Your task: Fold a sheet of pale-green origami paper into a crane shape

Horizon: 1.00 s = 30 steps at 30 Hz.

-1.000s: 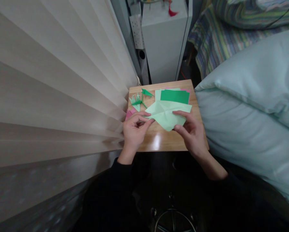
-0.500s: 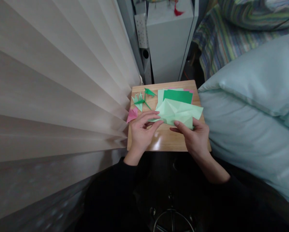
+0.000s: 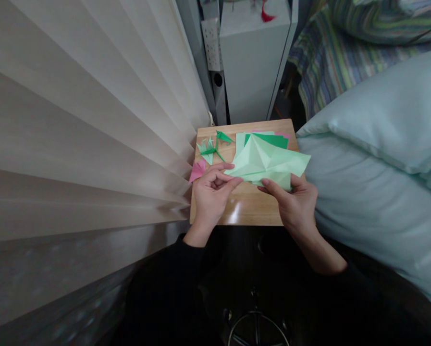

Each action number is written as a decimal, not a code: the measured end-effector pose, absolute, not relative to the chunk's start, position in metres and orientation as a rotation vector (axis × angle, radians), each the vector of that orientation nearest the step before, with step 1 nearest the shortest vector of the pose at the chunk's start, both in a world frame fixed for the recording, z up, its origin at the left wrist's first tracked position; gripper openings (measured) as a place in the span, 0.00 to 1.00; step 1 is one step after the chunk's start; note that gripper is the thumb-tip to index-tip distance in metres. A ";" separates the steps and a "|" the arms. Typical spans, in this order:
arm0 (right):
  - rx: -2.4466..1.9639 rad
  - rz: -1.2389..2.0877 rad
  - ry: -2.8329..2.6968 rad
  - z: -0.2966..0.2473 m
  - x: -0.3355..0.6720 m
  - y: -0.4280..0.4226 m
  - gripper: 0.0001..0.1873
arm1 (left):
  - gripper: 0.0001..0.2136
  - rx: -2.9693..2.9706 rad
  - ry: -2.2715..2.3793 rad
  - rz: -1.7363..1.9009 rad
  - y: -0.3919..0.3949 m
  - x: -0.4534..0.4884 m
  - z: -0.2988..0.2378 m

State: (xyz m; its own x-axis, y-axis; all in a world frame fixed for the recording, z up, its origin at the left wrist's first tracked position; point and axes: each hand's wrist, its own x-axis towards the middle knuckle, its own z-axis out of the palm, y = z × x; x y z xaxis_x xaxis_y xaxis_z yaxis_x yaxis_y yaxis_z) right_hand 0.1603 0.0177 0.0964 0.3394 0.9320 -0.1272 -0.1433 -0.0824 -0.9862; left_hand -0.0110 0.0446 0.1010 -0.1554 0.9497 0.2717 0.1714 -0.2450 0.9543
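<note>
A light green sheet of origami paper [image 3: 269, 158], creased and partly folded along its near edge, is held above the small wooden table [image 3: 251, 206]. My left hand [image 3: 215, 190] pinches its near left corner between thumb and fingers. At the near right, my right hand [image 3: 296, 197] grips the folded edge, thumb on top and fingers beneath. Behind the sheet lies a stack of paper with a dark green sheet [image 3: 275, 139] on top, partly covered. Beyond my left hand sit green folded paper figures [image 3: 208, 151] and a pink folded piece [image 3: 198, 169].
A pleated curtain [image 3: 110, 120] hangs along the table's left side. Pale blue bedding [image 3: 374, 158] bulges against the right edge. A white cabinet [image 3: 253, 77] stands behind the table, and a metal chair base [image 3: 257, 327] shows below.
The light green paper has spread wider, its peak rising and its right corner shifting right. My right hand has moved slightly right; my left hand still pinches the left corner.
</note>
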 end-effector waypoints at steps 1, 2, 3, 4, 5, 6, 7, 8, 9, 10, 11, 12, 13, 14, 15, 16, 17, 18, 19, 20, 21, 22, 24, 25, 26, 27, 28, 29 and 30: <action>-1.340 1.073 -0.798 0.096 0.160 0.018 0.15 | 0.11 1.414 1.317 1.472 0.045 -0.011 0.102; -1.340 1.071 -0.796 0.095 0.160 0.018 0.15 | 0.12 1.395 1.318 1.476 0.045 -0.010 0.102; -1.342 1.065 -0.794 0.095 0.160 0.018 0.15 | 0.12 1.372 1.325 1.475 0.045 -0.010 0.103; -1.343 1.058 -0.793 0.094 0.160 0.018 0.15 | 0.12 1.344 1.335 1.466 0.045 -0.010 0.104; -1.344 1.047 -0.794 0.093 0.160 0.018 0.15 | 0.12 1.309 1.340 1.451 0.046 -0.010 0.104; -1.346 1.032 -0.797 0.093 0.160 0.018 0.15 | 0.13 1.265 1.336 1.441 0.046 -0.010 0.104; -1.348 1.015 -0.801 0.093 0.161 0.018 0.16 | 0.14 1.214 1.321 1.446 0.046 -0.009 0.103; -1.352 0.996 -0.803 0.093 0.161 0.018 0.16 | 0.17 1.154 1.298 1.457 0.047 -0.007 0.102; -1.353 0.978 -0.804 0.094 0.161 0.018 0.17 | 0.22 1.086 1.267 1.487 0.047 -0.004 0.102; -1.355 0.966 -0.802 0.094 0.161 0.019 0.17 | 0.26 1.011 1.237 1.527 0.047 0.000 0.101; -1.354 0.951 -0.787 0.095 0.162 0.019 0.17 | 0.27 0.922 1.213 1.537 0.047 0.005 0.101; -1.346 0.954 -0.781 0.096 0.162 0.019 0.17 | 0.26 0.826 1.196 1.506 0.046 0.011 0.102; -1.340 0.949 -0.768 0.097 0.163 0.020 0.17 | 0.24 0.731 1.169 1.460 0.046 0.017 0.103; -1.338 0.945 -0.759 0.098 0.164 0.021 0.17 | 0.22 0.633 1.129 1.445 0.046 0.024 0.105; -1.337 0.947 -0.756 0.098 0.166 0.022 0.17 | 0.19 0.560 1.096 1.423 0.046 0.030 0.107; -1.335 0.946 -0.755 0.098 0.167 0.023 0.17 | 0.17 0.510 1.076 1.402 0.046 0.036 0.109; -1.325 0.937 -0.748 0.098 0.169 0.025 0.16 | 0.16 0.481 1.067 1.400 0.047 0.042 0.111; -1.301 0.916 -0.732 0.098 0.170 0.027 0.16 | 0.16 0.458 1.065 1.401 0.048 0.047 0.113; -1.262 0.886 -0.706 0.097 0.172 0.029 0.16 | 0.15 0.436 1.069 1.411 0.050 0.051 0.114; -1.216 0.854 -0.673 0.096 0.174 0.031 0.18 | 0.15 0.414 1.079 1.425 0.052 0.055 0.115; -1.170 0.827 -0.629 0.095 0.175 0.034 0.23 | 0.15 0.394 1.094 1.438 0.054 0.059 0.115; -1.136 0.818 -0.576 0.094 0.176 0.036 0.28 | 0.15 0.379 1.108 1.447 0.055 0.062 0.115; -1.115 0.919 -0.483 0.094 0.176 0.039 0.30 | 0.15 0.381 1.123 1.447 0.058 0.069 0.114; -1.121 1.011 -0.448 0.094 0.174 0.040 0.28 | 0.14 0.398 1.122 1.435 0.058 0.072 0.114; -1.127 1.131 -0.432 0.095 0.173 0.040 0.25 | 0.14 0.417 1.116 1.413 0.058 0.075 0.114; -1.121 1.246 -0.455 0.096 0.171 0.040 0.23 | 0.13 0.434 1.104 1.382 0.057 0.078 0.114; -1.118 1.301 -0.482 0.098 0.168 0.040 0.24 | 0.13 0.448 1.090 1.346 0.056 0.080 0.114; -1.115 1.312 -0.494 0.100 0.167 0.039 0.24 | 0.13 0.460 1.075 1.309 0.055 0.082 0.114; -1.108 1.318 -0.490 0.102 0.165 0.039 0.22 | 0.13 0.473 1.054 1.278 0.054 0.083 0.114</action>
